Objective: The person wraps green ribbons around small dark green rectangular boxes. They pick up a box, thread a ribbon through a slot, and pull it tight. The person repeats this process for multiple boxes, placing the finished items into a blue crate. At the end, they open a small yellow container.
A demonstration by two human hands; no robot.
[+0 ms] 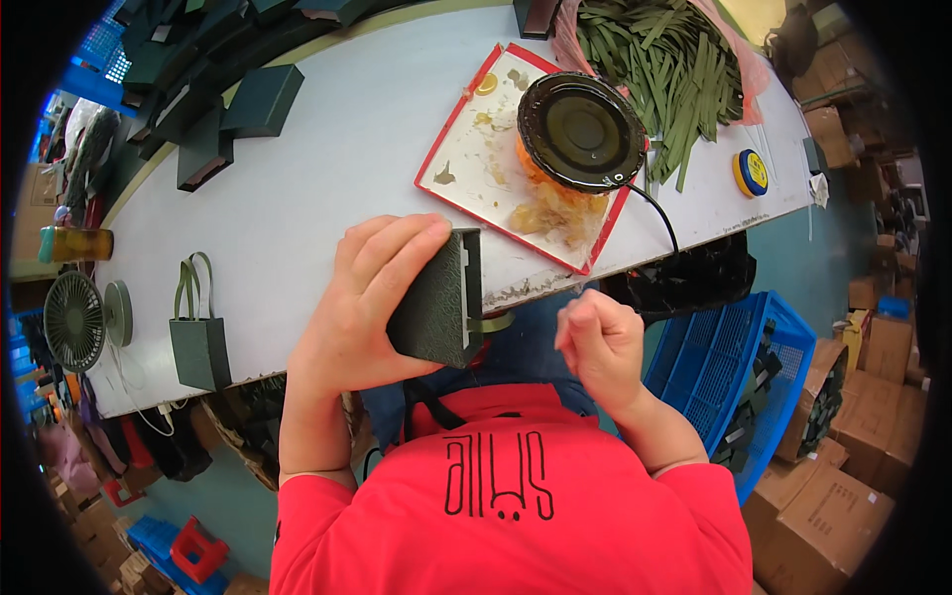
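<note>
My left hand (pixel 362 297) grips a small dark green box (pixel 436 297) by its flat side, held at the table's front edge. A short green ribbon strip (pixel 494 322) sticks out of the box on its right. My right hand (pixel 600 342) hovers to the right of the box with its fingers curled in, holding nothing that I can see. Just beyond the box lies a red-rimmed white tray (pixel 466 164) smeared with yellowish glue, and a round black glue pot (pixel 582 131) stands on it.
A pile of green ribbon strips (pixel 664 64) lies at the back right, with a yellow and blue round tin (pixel 751 172) beside it. Several dark green boxes (pixel 228 89) are stacked at the back left. A small green gift bag (pixel 198 342) and a fan (pixel 77 319) sit left. A blue crate (pixel 739 357) stands right.
</note>
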